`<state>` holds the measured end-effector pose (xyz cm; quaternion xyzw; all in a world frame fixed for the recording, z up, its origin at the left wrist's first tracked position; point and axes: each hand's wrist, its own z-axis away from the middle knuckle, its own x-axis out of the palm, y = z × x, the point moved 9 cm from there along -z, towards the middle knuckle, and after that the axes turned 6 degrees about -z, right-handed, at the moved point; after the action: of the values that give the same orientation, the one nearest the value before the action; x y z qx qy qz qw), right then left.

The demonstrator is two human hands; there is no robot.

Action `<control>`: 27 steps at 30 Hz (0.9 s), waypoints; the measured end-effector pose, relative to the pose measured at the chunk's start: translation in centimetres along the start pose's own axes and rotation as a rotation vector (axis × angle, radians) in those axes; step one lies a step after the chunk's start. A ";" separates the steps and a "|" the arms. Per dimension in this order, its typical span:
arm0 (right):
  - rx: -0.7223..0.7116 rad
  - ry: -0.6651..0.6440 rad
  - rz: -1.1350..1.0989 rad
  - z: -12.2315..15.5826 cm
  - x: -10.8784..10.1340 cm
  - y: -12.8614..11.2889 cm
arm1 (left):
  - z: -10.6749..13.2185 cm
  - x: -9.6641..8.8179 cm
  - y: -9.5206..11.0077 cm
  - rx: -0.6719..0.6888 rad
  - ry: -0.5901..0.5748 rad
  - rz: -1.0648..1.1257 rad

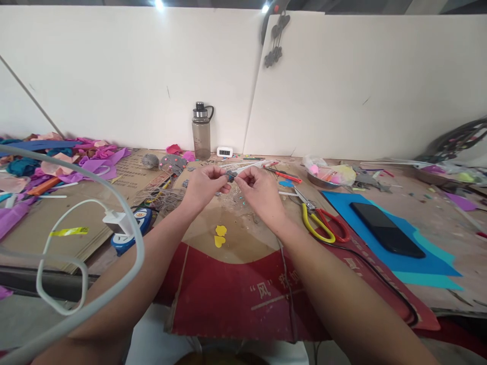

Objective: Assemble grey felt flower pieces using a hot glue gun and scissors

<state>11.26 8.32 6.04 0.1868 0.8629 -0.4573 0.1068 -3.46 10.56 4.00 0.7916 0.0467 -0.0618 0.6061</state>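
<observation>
Quite small, a blue-grey piece (pixel 230 175), partly covered by hands (pixel 205 190) (pixel 262 196)

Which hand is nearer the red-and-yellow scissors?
Right. The right hand is left of the scissors; the left hand is farther left, beyond the right hand.

- Red cardboard (pixel 216 299): pale Chinese character “风” in quotation marks; following characters partly covered by the forearm, not surely legible.
- Brown cardboard (pixel 102 195): printed lines, too small to read.
- Bottle (pixel 201 137): reddish marking, illegible.
- White display unit (pixel 224 152): dark digits, unreadable.
</observation>
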 end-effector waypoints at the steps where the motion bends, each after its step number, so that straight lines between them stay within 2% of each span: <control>1: 0.013 0.011 0.002 0.0 -0.1 0.1 | 0.0 0.1 0.1 0.007 -0.010 0.000; 8: 0.079 0.048 -0.022 -0.2 -0.6 0.6 | 0.4 0.7 0.4 0.013 -0.067 -0.002; 16: 0.083 0.070 0.045 -0.3 -0.8 0.6 | 0.0 1.8 -0.9 -0.065 -0.217 0.185; 27: 0.029 0.060 0.079 -0.3 -0.4 1.0 | 0.0 2.2 -1.2 -0.142 -0.261 0.282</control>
<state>12.02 8.95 5.63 0.2359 0.8510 -0.4592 0.0960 -1.45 10.89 2.49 0.7310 -0.1394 -0.0748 0.6638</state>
